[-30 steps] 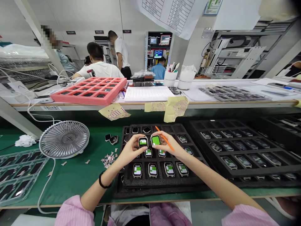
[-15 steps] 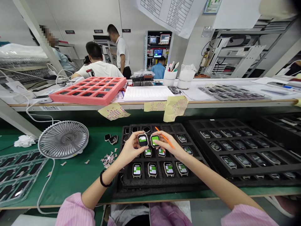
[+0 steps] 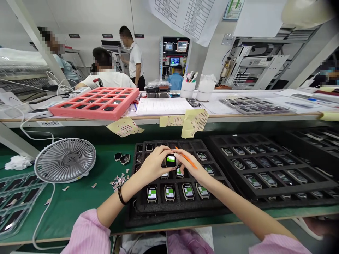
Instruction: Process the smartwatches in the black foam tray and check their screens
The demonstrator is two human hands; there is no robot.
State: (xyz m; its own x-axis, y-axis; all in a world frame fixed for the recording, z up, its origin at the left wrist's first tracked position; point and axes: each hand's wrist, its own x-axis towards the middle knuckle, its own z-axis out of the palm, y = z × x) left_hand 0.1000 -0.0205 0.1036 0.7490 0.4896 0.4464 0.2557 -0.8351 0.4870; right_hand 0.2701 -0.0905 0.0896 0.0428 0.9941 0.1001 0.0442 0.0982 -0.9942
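My left hand [image 3: 156, 163] grips a smartwatch case [image 3: 171, 160] by its edges, its lit screen showing green and white. Close against the top right of that watch is my right hand [image 3: 189, 163], its fingertips at the watch's upper edge. An orange stick [image 3: 188, 158], thin and pointed, is tucked across the right hand's fingers. Whether a second watch is behind the first I cannot tell. Below both hands lies a black foam tray [image 3: 182, 206] with several strapless watches in its pockets, many with lit screens, such as a front-row watch [image 3: 170, 192].
A round fan [image 3: 66, 160] stands left, with two loose watch pieces [image 3: 122, 158] and small scraps [image 3: 118, 181] on the green mat. More black trays [image 3: 254, 169] lie right. A shelf edge [image 3: 148, 120] runs behind, bearing a pink foam tray [image 3: 95, 112].
Both hands have come together. The left hand's watch has moved right, up to the right hand. The watch seen earlier in the right hand no longer shows. The view has shifted slightly.
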